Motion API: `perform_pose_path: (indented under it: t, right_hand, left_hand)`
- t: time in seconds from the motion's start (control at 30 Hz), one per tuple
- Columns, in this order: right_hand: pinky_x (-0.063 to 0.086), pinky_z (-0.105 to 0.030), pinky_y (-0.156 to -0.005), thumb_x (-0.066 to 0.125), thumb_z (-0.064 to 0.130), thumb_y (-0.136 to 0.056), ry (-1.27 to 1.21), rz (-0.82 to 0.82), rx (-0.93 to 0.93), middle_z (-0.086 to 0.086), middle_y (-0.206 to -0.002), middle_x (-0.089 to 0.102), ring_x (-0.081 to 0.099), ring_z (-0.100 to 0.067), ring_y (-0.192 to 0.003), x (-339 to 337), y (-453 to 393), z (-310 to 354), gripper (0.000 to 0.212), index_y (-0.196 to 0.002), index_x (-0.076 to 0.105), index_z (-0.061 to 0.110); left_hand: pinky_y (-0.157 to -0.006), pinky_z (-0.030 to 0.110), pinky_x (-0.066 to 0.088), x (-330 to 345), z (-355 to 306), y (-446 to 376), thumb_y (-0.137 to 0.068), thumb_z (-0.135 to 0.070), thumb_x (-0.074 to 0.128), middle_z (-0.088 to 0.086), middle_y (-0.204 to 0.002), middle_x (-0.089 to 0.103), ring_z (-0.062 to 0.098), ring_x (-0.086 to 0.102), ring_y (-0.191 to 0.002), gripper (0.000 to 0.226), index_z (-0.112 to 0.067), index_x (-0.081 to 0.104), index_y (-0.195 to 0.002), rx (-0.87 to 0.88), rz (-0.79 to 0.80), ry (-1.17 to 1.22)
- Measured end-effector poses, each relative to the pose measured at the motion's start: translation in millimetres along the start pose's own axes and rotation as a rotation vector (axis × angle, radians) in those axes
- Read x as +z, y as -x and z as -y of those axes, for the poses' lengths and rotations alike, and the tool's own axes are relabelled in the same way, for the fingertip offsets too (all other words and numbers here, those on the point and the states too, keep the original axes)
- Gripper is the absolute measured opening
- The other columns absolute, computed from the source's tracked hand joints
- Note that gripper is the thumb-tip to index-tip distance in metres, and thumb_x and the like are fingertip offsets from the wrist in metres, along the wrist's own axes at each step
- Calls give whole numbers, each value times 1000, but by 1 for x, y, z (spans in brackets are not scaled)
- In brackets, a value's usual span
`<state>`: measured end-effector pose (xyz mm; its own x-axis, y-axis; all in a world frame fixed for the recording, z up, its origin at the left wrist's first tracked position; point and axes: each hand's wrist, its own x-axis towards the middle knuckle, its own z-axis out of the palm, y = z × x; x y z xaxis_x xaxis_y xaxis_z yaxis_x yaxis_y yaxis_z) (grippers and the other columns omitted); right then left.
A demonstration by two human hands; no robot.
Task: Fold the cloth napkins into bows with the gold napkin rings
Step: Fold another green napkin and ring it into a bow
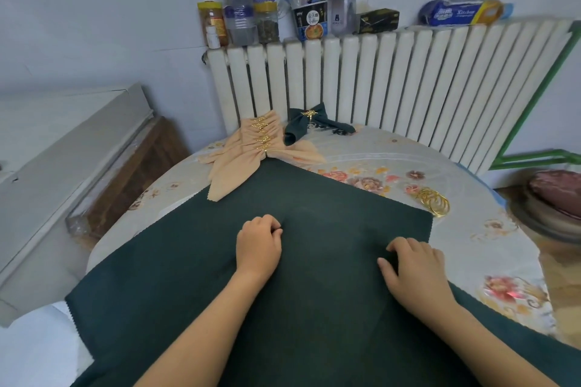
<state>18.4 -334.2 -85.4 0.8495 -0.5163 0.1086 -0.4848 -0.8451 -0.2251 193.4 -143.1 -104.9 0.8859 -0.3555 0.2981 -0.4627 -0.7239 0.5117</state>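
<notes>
both hands on a flat green napkin

a dark green napkin (314, 276) lies spread flat on the round table (471, 245), which wears a floral cover. the left hand (259, 243) rests on the cloth near its middle with fingers curled under; whether they pinch a bit of fabric cannot be told. the right hand (415, 267) rests on the cloth to the right, its fingers bent and their tips pressing down on the fabric. at the far side of the table a stack of peach bows (251, 151) in gold rings touches the napkin's far corner, and one finished green bow (311, 124) sits just behind them. a loose heap of gold napkin rings (434, 201) lies on the table just beside the napkin's right corner. a white radiator (408, 78) stands behind the table.
</notes>
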Motion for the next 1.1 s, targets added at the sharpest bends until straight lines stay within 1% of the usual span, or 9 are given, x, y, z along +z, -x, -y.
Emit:
perform_pose_path:
  t: [0.2,0.37,0.5,0.6,0.7,0.8,0.97,1.03,1.1]
  right_hand:
    - [27,-35,-103,39,52,-94,-12,57,26,2,-122,52,45,-19,-116,12,-42,29,41,-120,50,23]
    - [32,-37,-97,39,57,-91,-56,38,124,-1,-115,58,50,-23,-112,21,-78,51,45,-114,53,20]
    - [35,-38,-93,42,56,-91,-168,67,166,0,-105,63,55,-23,-104,24,-103,63,40,-106,55,21]
    - [35,-37,-93,51,43,-92,-207,126,133,1,-102,63,56,-22,-103,25,-115,70,22,-101,54,23]
    - [40,-38,-96,57,21,-89,-330,168,115,3,-93,61,57,-21,-99,25,-119,70,5,-89,52,22]
    - [45,-39,-93,55,7,-87,-448,200,118,4,-90,56,56,-21,-98,24,-119,66,17,-83,49,23]
    - [43,-23,-67,59,6,-85,-626,205,151,2,-95,59,56,-16,-89,25,-126,59,32,-112,49,19]
    - [41,-19,-63,63,14,-85,-680,180,129,2,-93,63,56,-11,-84,24,-129,59,31,-114,52,19]
    - [42,-20,-71,66,25,-86,-651,154,107,2,-95,66,57,-9,-85,25,-131,60,23,-108,61,20]
  left_hand:
    - [-75,30,44,11,-14,-26,-92,-22,55,-7,-87,53,17,54,-90,7,-18,57,-87,-75,96,85]
    - [-87,32,44,22,-20,-40,-90,-32,58,-2,-110,56,18,53,-103,20,-20,58,-106,-64,163,-9]
    - [-96,34,41,26,-23,-50,-87,-42,59,-3,-121,53,18,51,-112,34,-25,56,-117,-96,263,-60]
    - [-100,35,37,25,-26,-57,-85,-42,63,-4,-124,53,18,49,-118,39,-27,55,-120,-138,333,-31]
    - [-97,33,34,25,-30,-61,-83,-39,65,-7,-117,57,17,50,-115,37,-29,54,-117,-171,338,39]
    - [-98,31,35,26,-31,-66,-82,-41,66,-10,-105,59,15,52,-111,32,-29,56,-110,-214,354,77]
    - [-92,37,47,23,-28,-78,-75,-36,76,-15,-80,58,17,61,-98,19,-30,58,-74,-269,451,174]
    - [-84,31,49,22,-26,-80,-72,-33,79,-13,-82,61,15,61,-93,19,-28,62,-76,-297,408,237]
    - [-78,27,48,21,-23,-80,-72,-31,80,-12,-82,62,13,61,-88,19,-24,65,-81,-299,394,268]
